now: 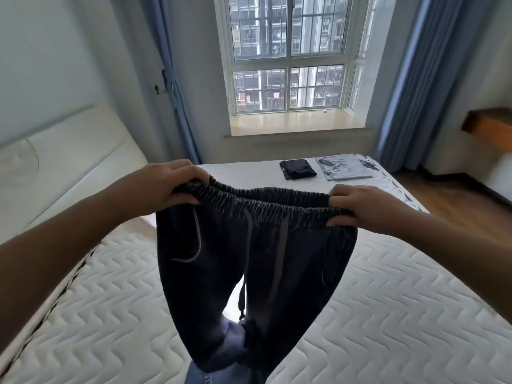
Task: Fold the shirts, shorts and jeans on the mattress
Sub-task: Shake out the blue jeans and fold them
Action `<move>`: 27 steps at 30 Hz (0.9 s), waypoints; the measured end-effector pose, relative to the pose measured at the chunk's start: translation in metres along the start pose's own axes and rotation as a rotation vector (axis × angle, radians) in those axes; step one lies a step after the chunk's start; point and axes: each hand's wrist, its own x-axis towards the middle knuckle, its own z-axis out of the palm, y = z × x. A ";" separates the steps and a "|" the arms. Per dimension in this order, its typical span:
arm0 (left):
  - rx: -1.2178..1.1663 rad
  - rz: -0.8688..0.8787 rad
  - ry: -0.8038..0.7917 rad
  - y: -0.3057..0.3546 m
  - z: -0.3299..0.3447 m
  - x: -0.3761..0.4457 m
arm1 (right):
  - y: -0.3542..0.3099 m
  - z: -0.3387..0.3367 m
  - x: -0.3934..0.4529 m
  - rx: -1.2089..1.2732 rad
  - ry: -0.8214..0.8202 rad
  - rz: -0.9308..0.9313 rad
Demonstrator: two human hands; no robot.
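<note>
while both hands hold it up off the mattress (388, 286), the dark jeans (249, 259) hang by the elastic waistband, legs dangling toward the near edge of the bed. left hand (169, 187) grips the left end of the waistband, fingers curled over the top and thumb underneath; right hand (357, 209) pinches the right end the same way. band is pulled fairly taut between them — my read is that's to let gravity straighten the legs and show which way the garment faces before it goes down flat.

drawstring (243, 297) hangs loose through the gap between the legs, front pockets face the camera, so the front is toward the person. leg hems run out the bottom of frame, can't see whether they touch the mattress.

below the hanging legs a lighter blue denim piece (210, 372) lies at the near edge — probably another pair of jeans waiting, but only a scrap shows.

at the far end of the mattress, near the window (288, 54), two items already sit folded: a dark folded garment (297, 169) and just beside it on the right a light grey folded shirt (343, 169). apart from each other, parked well away from the work area so the middle stays free for laying out.

judgement: task partly done, this pair is at the shake-out stage. next move would call for lowering it flat on the quilted surface, then legs together. risk is the drawstring bunching inside the fold.
</note>
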 end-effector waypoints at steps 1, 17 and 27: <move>0.005 -0.028 0.004 -0.003 -0.005 0.001 | 0.002 -0.006 0.005 0.040 0.019 0.055; -0.089 -0.234 0.168 -0.035 -0.118 0.049 | 0.021 -0.175 0.078 0.304 0.248 0.282; -0.649 -0.282 0.154 -0.043 -0.143 0.073 | 0.043 -0.212 0.087 0.420 0.125 0.261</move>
